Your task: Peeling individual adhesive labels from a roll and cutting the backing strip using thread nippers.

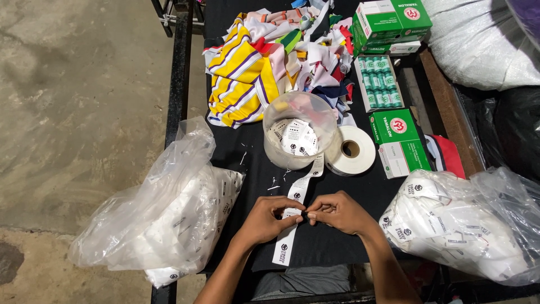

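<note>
One strip of white labels [293, 211] runs lengthwise from the clear tub [299, 137] toward the near edge of the black worktop [337, 242]. Left hand [265, 220] and right hand [338, 212] both pinch it mid-length, apparently separating a label; a clean tear needs opposed pulls.

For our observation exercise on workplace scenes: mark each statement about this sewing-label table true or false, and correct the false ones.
1. Both hands, left hand and right hand, pinch a white printed label strip. True.
2. The clear round plastic tub is empty. False: it holds loose labels.
3. A white tape roll lies right of the tub. True.
4. The green cardboard boxes sit at the table's left edge. False: they are on the right side.
5. Clear plastic bags of white labels lie on both sides of the hands. True.
</note>
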